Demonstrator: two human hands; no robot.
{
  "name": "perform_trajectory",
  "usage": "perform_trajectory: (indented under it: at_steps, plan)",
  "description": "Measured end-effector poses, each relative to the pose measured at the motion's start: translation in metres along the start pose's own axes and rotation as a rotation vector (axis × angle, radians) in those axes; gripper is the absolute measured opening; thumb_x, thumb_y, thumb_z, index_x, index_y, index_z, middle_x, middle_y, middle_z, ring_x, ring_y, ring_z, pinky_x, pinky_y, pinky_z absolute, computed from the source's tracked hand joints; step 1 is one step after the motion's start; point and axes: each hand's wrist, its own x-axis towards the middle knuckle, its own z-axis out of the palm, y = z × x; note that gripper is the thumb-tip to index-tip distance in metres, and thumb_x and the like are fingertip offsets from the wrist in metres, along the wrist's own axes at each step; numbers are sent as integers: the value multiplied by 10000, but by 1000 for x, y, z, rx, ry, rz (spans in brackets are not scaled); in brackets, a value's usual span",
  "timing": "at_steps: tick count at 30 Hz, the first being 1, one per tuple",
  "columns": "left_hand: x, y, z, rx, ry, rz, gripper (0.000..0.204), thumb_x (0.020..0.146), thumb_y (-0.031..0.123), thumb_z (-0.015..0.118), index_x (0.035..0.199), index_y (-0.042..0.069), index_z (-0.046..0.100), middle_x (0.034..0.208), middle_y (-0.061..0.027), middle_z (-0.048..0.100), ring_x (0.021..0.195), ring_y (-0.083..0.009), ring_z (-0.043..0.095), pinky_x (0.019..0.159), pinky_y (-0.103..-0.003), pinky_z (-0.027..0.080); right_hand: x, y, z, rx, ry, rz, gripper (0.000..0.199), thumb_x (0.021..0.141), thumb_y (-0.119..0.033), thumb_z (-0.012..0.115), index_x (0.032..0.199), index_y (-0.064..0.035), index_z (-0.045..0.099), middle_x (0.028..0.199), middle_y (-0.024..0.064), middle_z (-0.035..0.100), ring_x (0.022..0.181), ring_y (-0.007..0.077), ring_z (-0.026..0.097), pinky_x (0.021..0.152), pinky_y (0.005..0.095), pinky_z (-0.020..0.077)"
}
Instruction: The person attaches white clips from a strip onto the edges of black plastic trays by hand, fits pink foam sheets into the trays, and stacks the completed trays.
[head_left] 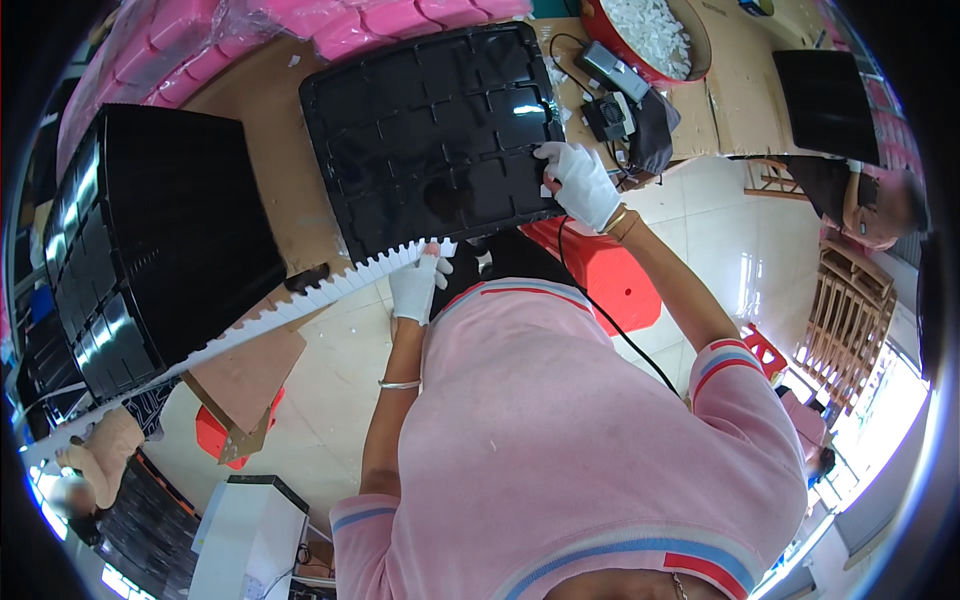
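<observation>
My left hand (414, 288), in a white glove with bare fingertips, is closed on the end of a long white strip (340, 290) with a toothed edge. The strip slants down to the far left. A black ribbed plastic tray (430, 120) lies bottom up in front of me. At its right near corner is my right hand (585, 185), gloved in white too, fingers bent against the tray's edge. By its bare thumb tip a small white label (546, 190) shows against the black plastic; the fingers partly hide the contact.
A tall stack of black trays (180, 200) stands on the left, with pink bundles (200, 50) in clear film behind. Back right are a red tub (705, 55) of white pieces and a black device (608, 115) with a cable. A red stool (610, 280) stands below; other people sit farther off.
</observation>
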Motion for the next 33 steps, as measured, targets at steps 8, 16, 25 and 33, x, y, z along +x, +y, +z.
perform_trajectory:
  at_steps: [8,16,25,33]
  plan:
    - [2,4,6,-5,38,-2,327,941,285,659,722,45,693,619,-66,649,465,-110,520,456,-267,370,10,15,6,19,-141,-102,140,736,-6,702,844,-40,619,997,102,624,901,317,577,790,410,474]
    - [0,11,8,-61,71,-58,333,930,258,671,698,19,685,606,-75,646,414,-114,486,409,-269,343,12,10,4,139,-189,-12,253,727,54,669,946,-30,573,976,135,603,915,345,575,793,402,491]
    - [-4,19,5,-49,70,-77,245,928,205,667,800,-2,697,611,-83,641,424,-103,485,397,-257,340,16,19,-18,139,129,-129,137,727,-17,730,818,-30,628,963,100,631,917,313,606,797,398,503]
    - [-21,46,5,-95,164,-46,266,874,200,758,979,-39,708,707,-74,663,506,-79,521,433,-221,367,93,141,-87,-152,362,107,169,775,-59,632,906,-127,714,1012,88,681,925,292,637,823,382,524]
